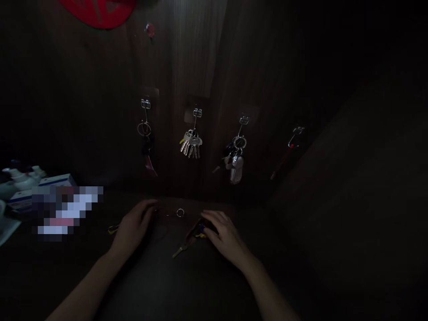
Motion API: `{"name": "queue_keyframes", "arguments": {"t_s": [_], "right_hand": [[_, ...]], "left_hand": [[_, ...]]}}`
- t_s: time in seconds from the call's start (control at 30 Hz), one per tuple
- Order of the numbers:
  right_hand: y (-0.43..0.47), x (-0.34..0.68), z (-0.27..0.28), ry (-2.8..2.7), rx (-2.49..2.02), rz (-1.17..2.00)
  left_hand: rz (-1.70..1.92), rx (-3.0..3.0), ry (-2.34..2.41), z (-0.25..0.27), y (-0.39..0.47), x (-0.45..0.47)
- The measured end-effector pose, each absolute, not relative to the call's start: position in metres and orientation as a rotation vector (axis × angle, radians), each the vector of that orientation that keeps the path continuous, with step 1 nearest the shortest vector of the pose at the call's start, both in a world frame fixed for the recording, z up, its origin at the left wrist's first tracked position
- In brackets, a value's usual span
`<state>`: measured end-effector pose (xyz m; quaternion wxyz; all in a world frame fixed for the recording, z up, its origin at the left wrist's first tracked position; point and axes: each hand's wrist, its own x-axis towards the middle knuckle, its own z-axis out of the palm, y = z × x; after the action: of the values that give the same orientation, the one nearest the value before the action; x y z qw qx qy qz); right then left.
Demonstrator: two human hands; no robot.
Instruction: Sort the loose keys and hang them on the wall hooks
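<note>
My left hand (132,225) rests low over the dark surface, its thumb and fingertips drawn close together. Something small and thin is at those fingertips, too dim to name. A yellow-edged item (113,229) lies partly hidden beside that wrist. My right hand (225,234) curls round a bunch of keys with blue and yellow heads (200,231) and a dark strap-like piece, thumb against the blue one. A brass key (179,252) sticks out from this bunch towards me. Between my hands lies a metal split ring (180,212), touched by neither.
On the wood panel, metal hooks carry a ring with a dark pink-tipped item (150,166), a silver key bunch (191,145), keys with a pale fob (236,168) and a red cord (282,162). White bottles (22,178) and boxes (57,180) stand left. Light is poor.
</note>
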<state>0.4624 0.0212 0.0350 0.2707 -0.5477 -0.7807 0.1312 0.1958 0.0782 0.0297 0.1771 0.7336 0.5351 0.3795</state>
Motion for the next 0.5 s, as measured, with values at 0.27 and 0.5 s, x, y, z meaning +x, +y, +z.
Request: {"name": "queue_keyframes", "arguments": {"t_s": [0.27, 0.5], "right_hand": [[0.023, 0.456, 0.022, -2.335, -1.414, 0.295], [0.026, 0.47, 0.025, -2.224, -1.502, 0.244]], "left_hand": [[0.828, 2.097, 1.592, 0.036, 0.091, 0.164], [0.386, 2.102, 1.519, 0.049, 0.084, 0.158]]}}
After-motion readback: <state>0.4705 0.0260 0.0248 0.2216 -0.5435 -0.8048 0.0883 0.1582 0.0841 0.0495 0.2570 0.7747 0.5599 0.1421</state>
